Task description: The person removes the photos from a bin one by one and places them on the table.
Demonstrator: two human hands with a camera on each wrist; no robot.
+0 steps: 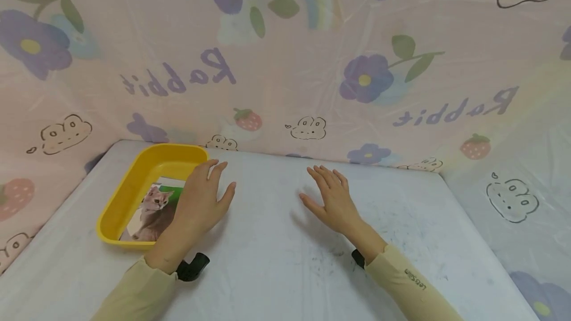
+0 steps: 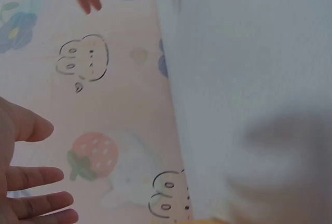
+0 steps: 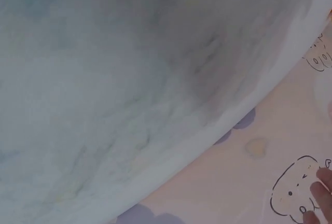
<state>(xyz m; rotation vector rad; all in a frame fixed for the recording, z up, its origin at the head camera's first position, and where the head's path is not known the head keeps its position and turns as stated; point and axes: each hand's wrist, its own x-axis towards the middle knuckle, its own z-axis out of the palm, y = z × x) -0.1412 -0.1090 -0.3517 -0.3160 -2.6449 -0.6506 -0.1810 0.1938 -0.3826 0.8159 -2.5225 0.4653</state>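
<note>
My left hand hovers beside the right side of a yellow tray, its fingers spread and holding nothing. Inside the tray lies a picture of a cat, partly hidden behind that hand and forearm. Over the white table, right of the middle, my right hand hangs with relaxed fingers and nothing in its grasp. The left wrist view shows the spread left fingers at its left edge. Only a few right fingertips show at the lower right of the right wrist view.
A white table with dark smudges on its right part fills the foreground. Behind it and at both sides hangs a pink printed curtain with flowers, strawberries and rabbit drawings. A black strap mount sits at the left wrist.
</note>
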